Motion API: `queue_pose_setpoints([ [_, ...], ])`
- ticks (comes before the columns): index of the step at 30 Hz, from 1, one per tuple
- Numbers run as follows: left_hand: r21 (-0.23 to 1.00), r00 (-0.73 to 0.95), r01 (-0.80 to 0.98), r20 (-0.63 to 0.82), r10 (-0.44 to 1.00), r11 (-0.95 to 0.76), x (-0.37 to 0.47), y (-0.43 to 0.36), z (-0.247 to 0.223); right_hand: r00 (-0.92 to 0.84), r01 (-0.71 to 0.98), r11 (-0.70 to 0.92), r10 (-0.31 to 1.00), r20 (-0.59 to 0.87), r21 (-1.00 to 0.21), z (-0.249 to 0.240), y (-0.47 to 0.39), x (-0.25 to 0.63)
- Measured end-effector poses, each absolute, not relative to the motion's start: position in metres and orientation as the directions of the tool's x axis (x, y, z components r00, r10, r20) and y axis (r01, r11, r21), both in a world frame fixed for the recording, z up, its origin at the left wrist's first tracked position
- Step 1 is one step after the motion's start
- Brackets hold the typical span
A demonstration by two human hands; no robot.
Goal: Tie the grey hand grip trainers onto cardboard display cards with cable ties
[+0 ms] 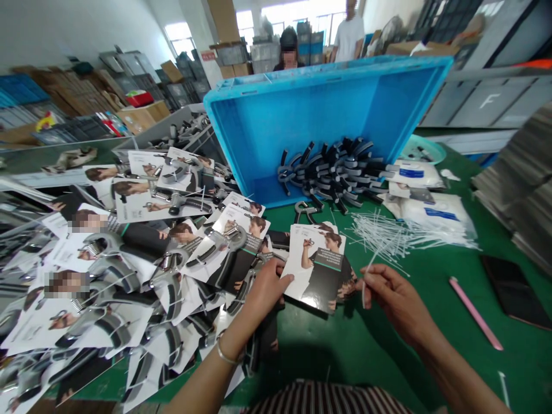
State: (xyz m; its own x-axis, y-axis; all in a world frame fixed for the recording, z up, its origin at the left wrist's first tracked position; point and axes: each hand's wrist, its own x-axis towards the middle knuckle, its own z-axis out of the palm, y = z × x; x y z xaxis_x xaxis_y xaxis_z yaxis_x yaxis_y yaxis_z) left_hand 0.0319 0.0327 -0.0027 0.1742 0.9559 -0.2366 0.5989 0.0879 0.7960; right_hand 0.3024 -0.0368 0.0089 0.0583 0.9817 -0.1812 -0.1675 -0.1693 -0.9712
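Note:
My left hand [268, 287] rests at the left edge of a stack of printed cards [317, 270], its thumb on the top card and its fingers partly hidden at the edge. To the right of the stack, my right hand [388, 293] pinches a thin white cable tie [363, 292] between thumb and fingers. A pile of loose white cable ties [382, 233] lies beyond my right hand. Behind the cards, a hand gripper tool [306, 211] lies on the green table. Many cards with hand grippers attached [235, 236] are heaped to the left.
A blue bin [302, 109] tipped on its side holds dark hand grippers [340, 169]. Bags of ties [444, 215], a pink stick [475, 313] and a dark phone [515, 290] lie to the right. Two people [348, 37] are beyond the bin.

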Motion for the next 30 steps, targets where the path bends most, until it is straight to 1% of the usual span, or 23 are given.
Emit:
queue_pose_setpoints([
  [1,0.803,0.159,0.587,-0.240,0.958,0.104,0.031,0.035,0.001,0.052,-0.189,-0.163,0.983,-0.176,-0.968,0.009,-0.035,0.300],
  [3,0.826,0.113,0.557,-0.184,0.976,0.092,0.030,0.034,0.010,0.038,-0.215,-0.139,0.988,-0.150,-0.967,0.011,-0.032,0.295],
  [4,0.859,0.097,0.502,-0.167,0.981,0.096,0.029,0.031,0.015,0.034,-0.222,-0.121,0.991,-0.132,-0.967,0.013,-0.031,0.293],
  [5,0.905,0.110,0.406,-0.186,0.976,0.127,0.028,0.026,0.020,0.033,-0.228,-0.103,0.993,-0.113,-0.968,0.015,-0.030,0.291],
  [6,0.942,0.158,0.277,-0.239,0.958,0.189,0.028,0.020,0.025,0.035,-0.233,-0.084,0.995,-0.095,-0.969,0.018,-0.029,0.288],
  [7,0.952,0.235,0.136,-0.299,0.925,0.273,0.028,0.013,0.030,0.038,-0.233,-0.066,0.996,-0.077,-0.970,0.021,-0.028,0.286],
  [8,0.932,0.321,0.011,-0.345,0.882,0.361,0.028,0.006,0.035,0.040,-0.227,-0.048,0.997,-0.059,-0.973,0.023,-0.026,0.283],
  [10,0.865,0.427,-0.145,-0.383,0.819,0.481,0.029,-0.007,0.041,0.029,-0.191,-0.017,0.999,-0.023,-0.982,0.027,-0.021,0.275],
  [12,0.837,0.405,-0.225,-0.385,0.830,0.498,0.031,-0.015,0.041,0.010,-0.121,0.021,1.000,0.020,-0.992,0.027,-0.014,0.267],
  [15,0.835,0.308,-0.306,-0.369,0.877,0.458,0.031,-0.015,0.034,0.032,0.043,0.126,0.991,0.127,-0.991,0.019,-0.001,0.255],
  [17,0.830,0.258,-0.350,-0.359,0.897,0.434,0.032,-0.012,0.029,0.065,0.137,0.165,0.982,0.175,-0.977,0.011,0.006,0.249],
  [20,0.813,0.172,-0.422,-0.362,0.916,0.401,0.035,-0.009,0.024,0.101,0.149,0.158,0.980,0.174,-0.976,-0.001,0.008,0.242],
  [24,0.736,0.089,-0.546,-0.423,0.902,0.399,0.047,-0.010,0.014,0.121,0.178,0.180,0.972,0.203,-0.967,-0.010,-0.001,0.236],
  [26,0.737,0.053,-0.579,-0.393,0.918,0.349,0.054,-0.010,0.005,0.143,0.203,0.193,0.964,0.224,-0.960,-0.012,-0.005,0.234],
  [27,0.758,0.034,-0.569,-0.367,0.930,0.320,0.058,-0.009,0.001,0.154,0.210,0.197,0.961,0.231,-0.958,-0.014,-0.007,0.234],
  [28,0.801,0.018,-0.520,-0.337,0.941,0.297,0.062,-0.008,-0.003,0.163,0.213,0.200,0.958,0.236,-0.957,-0.015,-0.008,0.233],
  [30,0.898,0.029,-0.333,-0.296,0.955,0.288,0.070,-0.004,-0.010,0.185,0.208,0.201,0.953,0.240,-0.957,-0.018,-0.010,0.233],
])
